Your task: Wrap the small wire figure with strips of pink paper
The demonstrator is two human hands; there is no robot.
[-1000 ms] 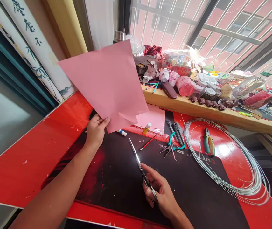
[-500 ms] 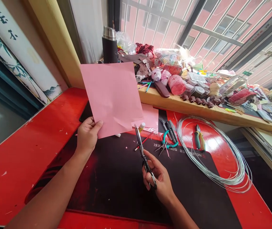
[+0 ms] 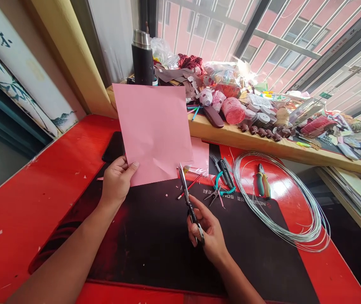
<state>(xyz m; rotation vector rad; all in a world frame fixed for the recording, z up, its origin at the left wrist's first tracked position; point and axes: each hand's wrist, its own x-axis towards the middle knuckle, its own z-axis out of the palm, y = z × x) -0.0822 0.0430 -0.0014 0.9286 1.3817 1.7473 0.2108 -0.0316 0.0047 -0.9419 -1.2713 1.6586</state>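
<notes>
The sheet of paper (image 3: 151,131) is above the middle of the tabletop (image 3: 25,211); right of it lies the coil of wire (image 3: 317,219), with pliers (image 3: 262,181) inside, and behind runs a shelf (image 3: 231,137).

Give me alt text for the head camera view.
A left hand holds up a sheet of pink paper while a right hand holds scissors above a black desk mat, near a coil of wire.

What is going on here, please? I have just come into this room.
A person holds a sheet of pink paper up in the left hand and a pair of scissors in the right hand, above a black desk mat. The blade tips are near the paper's lower edge. A coil of thin wire and pliers with green and yellow handles lie to the right.
</notes>
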